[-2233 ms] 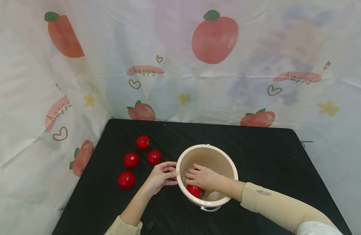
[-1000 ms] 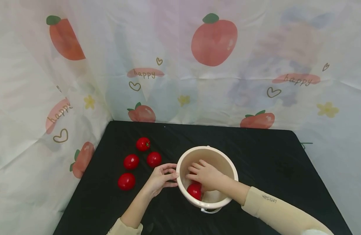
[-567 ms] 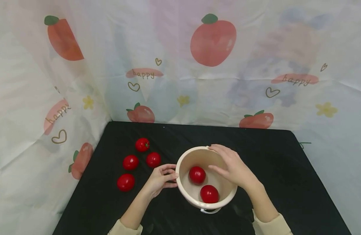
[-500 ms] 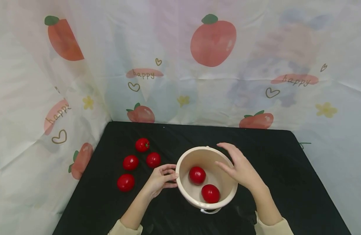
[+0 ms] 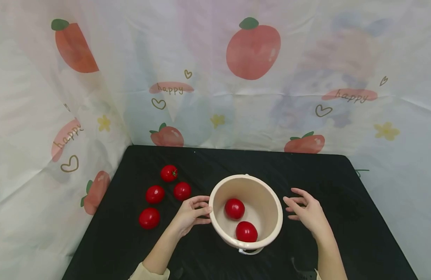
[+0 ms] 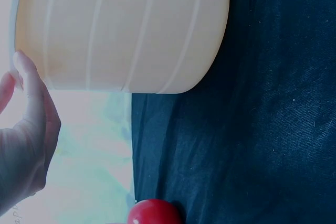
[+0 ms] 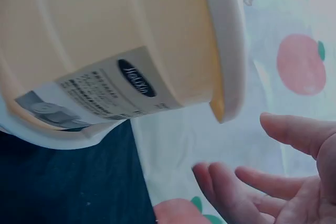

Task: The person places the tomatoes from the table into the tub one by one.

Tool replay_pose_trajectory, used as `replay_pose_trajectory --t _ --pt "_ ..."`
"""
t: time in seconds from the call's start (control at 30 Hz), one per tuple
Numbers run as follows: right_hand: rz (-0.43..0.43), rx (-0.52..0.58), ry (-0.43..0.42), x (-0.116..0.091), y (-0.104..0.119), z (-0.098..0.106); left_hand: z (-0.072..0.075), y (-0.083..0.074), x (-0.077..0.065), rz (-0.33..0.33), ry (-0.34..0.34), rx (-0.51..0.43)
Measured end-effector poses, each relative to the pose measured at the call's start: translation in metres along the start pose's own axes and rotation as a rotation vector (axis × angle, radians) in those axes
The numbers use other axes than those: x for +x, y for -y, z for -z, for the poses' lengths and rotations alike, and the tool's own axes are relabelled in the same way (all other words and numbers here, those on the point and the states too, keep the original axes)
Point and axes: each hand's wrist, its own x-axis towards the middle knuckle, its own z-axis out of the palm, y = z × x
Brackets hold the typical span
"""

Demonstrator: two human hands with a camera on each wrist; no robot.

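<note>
A cream bucket (image 5: 273, 229) stands on a black-covered table, its mouth facing my head camera. Inside it lie two red tomatoes, one tomato (image 5: 234, 209) farther back and another tomato (image 5: 246, 231) near the front wall. My left hand (image 5: 191, 214) holds the bucket's left rim, thumb at the edge and bent fingers against the outside just beneath, as the left wrist view also shows. To the right of the bucket, apart from it, my right hand (image 5: 308, 212) hovers with loosely bent fingers and nothing in them. In the right wrist view, a label (image 7: 100, 90) is on the bucket's side.
Several more tomatoes lie on the table left of the bucket, among them a stemmed tomato (image 5: 169, 173) and the nearest tomato (image 5: 149, 218). A white bucket handle (image 5: 251, 252) hangs at the front. Printed cloth (image 5: 215, 58) encloses the table's back and sides.
My right hand has let go of a tomato in the bucket, risen out over the rim and moved right. The front tomato has rolled slightly. My left hand stays at the rim.
</note>
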Motion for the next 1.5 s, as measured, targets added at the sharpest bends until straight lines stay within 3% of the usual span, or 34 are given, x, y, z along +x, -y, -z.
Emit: replay_pose_trajectory --t 0.17,0.3,0.5,0.83,1.0,1.07,1.13,1.27,1.37,1.43,1.5 --pt "-0.019 0.159 0.048 0.000 -0.016 -0.005 -0.001 0.000 0.000 0.002 -0.002 -0.002" --pt "-0.055 0.226 0.065 -0.002 -0.014 -0.010 -0.001 0.000 -0.001 0.002 -0.012 -0.002" --pt "-0.136 0.223 0.071 -0.007 -0.004 -0.016 -0.001 -0.001 -0.001 0.002 -0.005 -0.002" --pt "-0.138 0.196 0.057 -0.005 -0.003 -0.021 -0.002 -0.001 -0.002 -0.005 -0.013 0.016" --pt "-0.139 0.199 0.052 -0.004 -0.004 -0.021 -0.004 -0.001 -0.004 -0.060 -0.042 0.100" --pt "-0.141 0.203 0.051 -0.004 -0.005 -0.022 -0.005 -0.001 -0.006 -0.140 -0.074 0.219" --pt "-0.142 0.209 0.050 -0.004 -0.005 -0.022 -0.006 -0.001 -0.010 -0.275 -0.129 0.402" --pt "-0.140 0.218 0.048 -0.005 -0.006 -0.022 -0.004 -0.007 -0.022 -0.624 -0.320 0.895" --pt "-0.141 0.218 0.046 -0.005 -0.006 -0.022 0.008 -0.012 -0.030 -0.859 -0.456 1.194" --pt "-0.137 0.216 0.047 -0.005 -0.006 -0.022 0.022 -0.014 -0.035 -0.950 -0.522 1.334" --pt "-0.139 0.213 0.049 -0.006 -0.007 -0.021 0.039 -0.014 -0.039 -0.999 -0.559 1.414"
